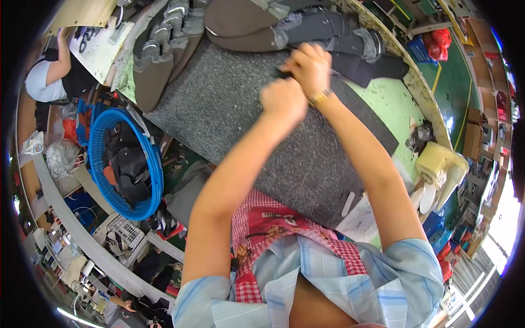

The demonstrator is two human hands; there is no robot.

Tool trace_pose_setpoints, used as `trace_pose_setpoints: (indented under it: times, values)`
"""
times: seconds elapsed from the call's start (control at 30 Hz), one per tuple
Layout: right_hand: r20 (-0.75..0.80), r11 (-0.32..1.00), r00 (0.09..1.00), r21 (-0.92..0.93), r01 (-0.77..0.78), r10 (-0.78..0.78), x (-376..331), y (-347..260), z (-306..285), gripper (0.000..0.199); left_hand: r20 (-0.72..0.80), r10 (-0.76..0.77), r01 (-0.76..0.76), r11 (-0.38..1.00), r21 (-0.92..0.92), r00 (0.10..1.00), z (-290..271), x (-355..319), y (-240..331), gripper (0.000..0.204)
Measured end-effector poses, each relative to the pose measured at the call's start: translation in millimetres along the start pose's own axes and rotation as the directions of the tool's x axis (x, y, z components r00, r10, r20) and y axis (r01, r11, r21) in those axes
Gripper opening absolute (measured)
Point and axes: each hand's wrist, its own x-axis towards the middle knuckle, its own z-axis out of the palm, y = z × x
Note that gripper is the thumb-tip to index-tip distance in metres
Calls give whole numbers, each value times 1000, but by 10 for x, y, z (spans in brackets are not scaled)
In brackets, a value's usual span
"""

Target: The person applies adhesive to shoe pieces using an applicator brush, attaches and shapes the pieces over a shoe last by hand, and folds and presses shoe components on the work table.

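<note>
The black piece (283, 72) lay on the grey mat (229, 109), at its far edge, near the pile of shoe parts (328, 27). Both hands were on it. The right hand (310, 66) pinched it from above. The left hand (283, 100) was clenched in a fist just beside it, nearer the body. It looked like the piece was being pressed or pulled into shape; next it would need a firm, steady grip. The mat was bare toward the body. A blue basket (153, 169) stood left of the mat, off the counter (391, 101).

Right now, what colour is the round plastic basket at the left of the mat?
The round plastic basket is blue, seen best in the head view.
</note>
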Motion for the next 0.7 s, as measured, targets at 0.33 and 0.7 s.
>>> trace_pose_setpoints:
  times: [0.33,0.7]
  values:
    - [264,993,964,120,-16,-17,-648,-227,-271,22,306,16,2,998,-59,952,203,-589,-37,24]
    - [391,994,916,92,56,-88,-1276,-337,-827,17,331,135,-156,987,39,934,515,-1221,191,21]
